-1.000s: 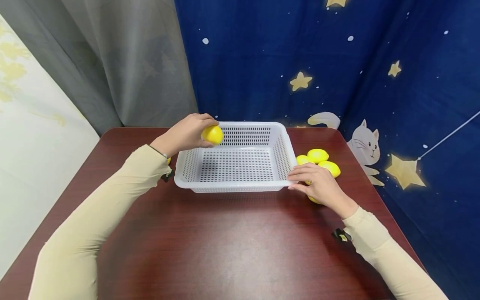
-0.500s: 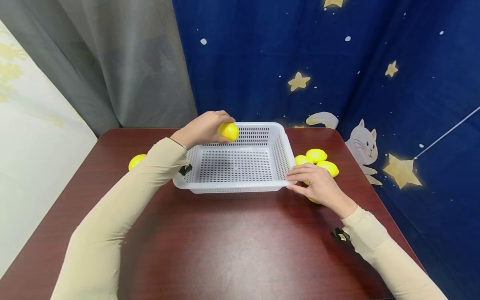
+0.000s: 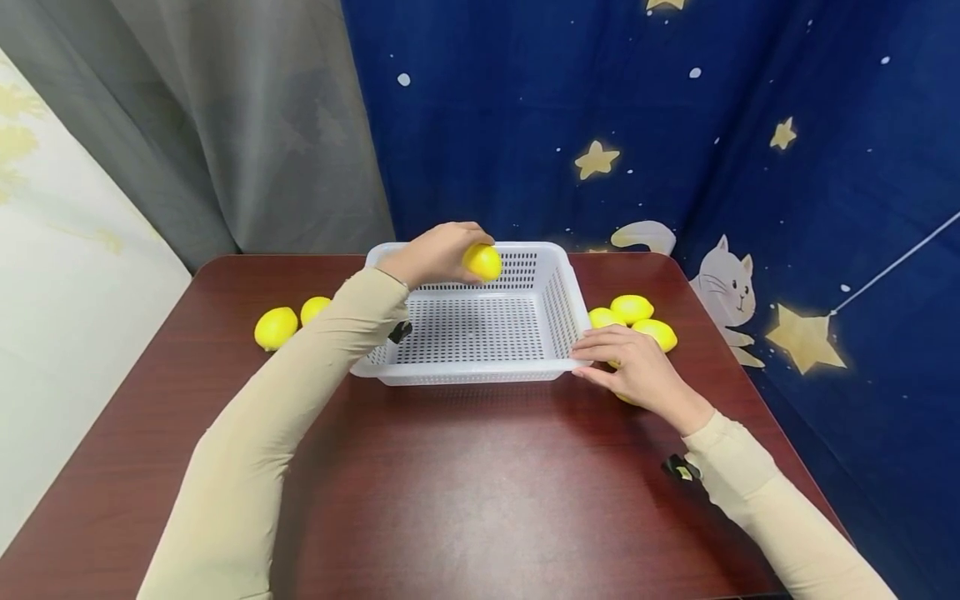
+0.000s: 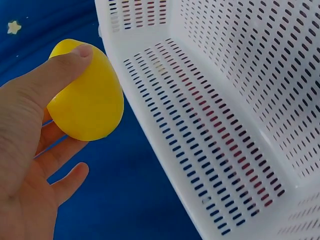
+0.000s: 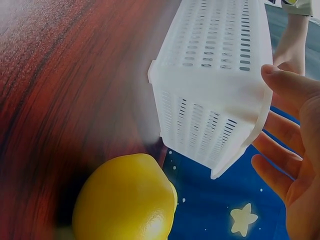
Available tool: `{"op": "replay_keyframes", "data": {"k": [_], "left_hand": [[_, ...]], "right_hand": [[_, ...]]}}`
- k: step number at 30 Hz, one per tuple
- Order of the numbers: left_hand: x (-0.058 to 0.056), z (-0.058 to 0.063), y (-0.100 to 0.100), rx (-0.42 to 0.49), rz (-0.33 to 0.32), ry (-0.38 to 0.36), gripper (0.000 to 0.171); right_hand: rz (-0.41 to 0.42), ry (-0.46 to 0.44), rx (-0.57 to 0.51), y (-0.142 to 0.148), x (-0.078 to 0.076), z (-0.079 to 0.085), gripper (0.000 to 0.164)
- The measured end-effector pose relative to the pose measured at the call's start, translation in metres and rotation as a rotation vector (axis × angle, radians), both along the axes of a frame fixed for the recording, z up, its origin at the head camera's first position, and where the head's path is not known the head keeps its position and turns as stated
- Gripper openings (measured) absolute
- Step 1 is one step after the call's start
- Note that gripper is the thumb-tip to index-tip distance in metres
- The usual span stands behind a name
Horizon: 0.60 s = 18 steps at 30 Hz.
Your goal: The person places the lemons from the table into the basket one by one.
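My left hand [image 3: 438, 252] grips a yellow lemon [image 3: 482, 262] over the back part of a white perforated plastic basket [image 3: 480, 367]. In the left wrist view the thumb lies across the lemon [image 4: 90, 97], with the fingers curled behind it, beside the basket's rim. At the basket's front right corner, my right hand [image 3: 637, 367] holds the rim. The right wrist view shows its thumb on one side of the basket corner [image 5: 220, 82] and the fingers round the other. No lemon shows on the visible part of the basket floor.
Several lemons [image 3: 632, 308] lie on the dark red table [image 3: 487, 483] right of the basket, some partly hidden by the right hand. Left of it lie a lemon [image 3: 276, 327] and another [image 3: 314, 309], partly behind the left forearm. Curtains [image 3: 517, 125] hang behind the table.
My left hand has carried the lemon rightward, from the basket's left rim to over its inside. The lemons on the left have come into sight. My right hand stays at the corner.
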<state>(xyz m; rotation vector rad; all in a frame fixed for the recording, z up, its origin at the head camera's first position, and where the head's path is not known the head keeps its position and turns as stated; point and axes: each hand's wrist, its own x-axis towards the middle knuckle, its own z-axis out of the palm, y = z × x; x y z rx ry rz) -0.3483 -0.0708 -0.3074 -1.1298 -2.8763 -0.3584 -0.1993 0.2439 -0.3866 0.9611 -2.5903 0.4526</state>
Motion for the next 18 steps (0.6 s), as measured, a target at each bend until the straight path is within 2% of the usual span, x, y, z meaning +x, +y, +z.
{"op": "replay_keyframes", "data": {"k": [4, 11, 18], "left_hand": [[-0.005, -0.004, 0.009, -0.006, -0.012, -0.022, 0.066], [-0.013, -0.012, 0.027, -0.016, -0.047, -0.015, 0.066], [-0.016, -0.016, 0.041, -0.014, -0.056, -0.035, 0.065]], "right_hand": [[0.004, 0.004, -0.007, 0.000, -0.001, -0.001, 0.036], [0.003, 0.016, -0.022, 0.000, -0.002, -0.003, 0.037], [0.000, 0.018, -0.027, 0.001, -0.001, -0.004, 0.036]]}}
